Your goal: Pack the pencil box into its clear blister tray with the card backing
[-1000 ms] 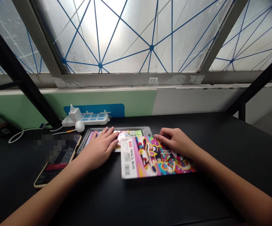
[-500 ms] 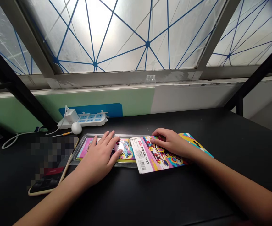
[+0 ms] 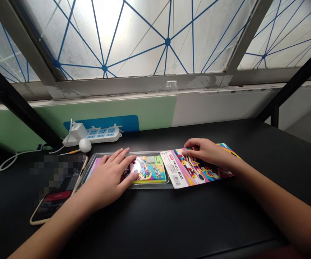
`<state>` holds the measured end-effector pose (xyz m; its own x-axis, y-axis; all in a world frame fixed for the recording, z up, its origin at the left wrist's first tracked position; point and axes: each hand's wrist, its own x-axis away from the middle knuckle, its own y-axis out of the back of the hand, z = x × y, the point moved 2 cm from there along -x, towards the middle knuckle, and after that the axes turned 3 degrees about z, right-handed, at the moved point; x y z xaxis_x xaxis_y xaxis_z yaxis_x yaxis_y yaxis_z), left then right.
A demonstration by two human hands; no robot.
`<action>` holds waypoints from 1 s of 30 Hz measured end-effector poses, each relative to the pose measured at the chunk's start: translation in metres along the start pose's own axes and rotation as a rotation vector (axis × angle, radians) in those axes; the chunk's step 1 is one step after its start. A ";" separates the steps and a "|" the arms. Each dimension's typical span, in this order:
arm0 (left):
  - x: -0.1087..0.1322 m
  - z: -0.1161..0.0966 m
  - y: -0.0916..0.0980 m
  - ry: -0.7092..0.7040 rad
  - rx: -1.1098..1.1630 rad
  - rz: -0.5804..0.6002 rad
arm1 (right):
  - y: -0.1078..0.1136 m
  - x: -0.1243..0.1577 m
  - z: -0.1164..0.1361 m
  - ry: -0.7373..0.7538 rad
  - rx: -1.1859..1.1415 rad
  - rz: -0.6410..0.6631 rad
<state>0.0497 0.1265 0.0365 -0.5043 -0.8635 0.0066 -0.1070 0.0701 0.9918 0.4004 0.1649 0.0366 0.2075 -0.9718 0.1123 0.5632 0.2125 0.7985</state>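
A colourful pencil box (image 3: 155,173), printed with a cartoon and the word SPORT, lies in a clear plastic tray (image 3: 144,186) on the black table. Over its left part rests my left hand (image 3: 110,178), flat with fingers apart, hiding that part of the print. A bright printed card (image 3: 175,171) marked PENCIL BOX overlaps the tray's right end and extends to the right. My right hand (image 3: 207,153) holds this card by its far edge, thumb on the printed face and fingers curled; the fingertips are partly hidden.
A phone (image 3: 56,196) in a pale case lies left of the tray, partly behind my left forearm. A white power strip (image 3: 104,135) with a plug and cable stands by the wall. Black frame bars (image 3: 23,108) slant at both sides.
My right hand has slid the card to the right, baring more of the pencil box's right end. My left hand stays on the box. The view has shifted slightly.
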 end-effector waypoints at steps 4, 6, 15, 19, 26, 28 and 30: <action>-0.001 0.009 0.006 -0.016 0.026 0.015 | 0.006 0.002 0.001 -0.013 0.010 -0.058; -0.001 0.011 0.006 -0.018 0.032 0.022 | 0.008 0.002 0.001 -0.013 0.013 -0.073; 0.000 0.013 0.006 -0.020 0.092 0.022 | 0.018 0.003 -0.006 -0.026 0.023 -0.093; 0.000 0.014 0.004 -0.018 0.095 0.008 | 0.013 0.005 -0.003 -0.029 0.012 -0.072; 0.000 -0.003 0.002 0.004 0.103 -0.049 | -0.019 0.008 0.021 0.000 -0.058 -0.030; 0.001 -0.013 0.001 -0.012 0.139 -0.061 | -0.028 0.011 0.031 0.017 -0.049 -0.019; 0.004 -0.023 0.002 -0.028 0.229 -0.065 | -0.034 0.013 0.039 0.031 -0.031 -0.023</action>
<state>0.0672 0.1119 0.0410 -0.5133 -0.8559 -0.0630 -0.3296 0.1288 0.9353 0.3534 0.1413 0.0340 0.2187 -0.9728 0.0757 0.5924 0.1941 0.7819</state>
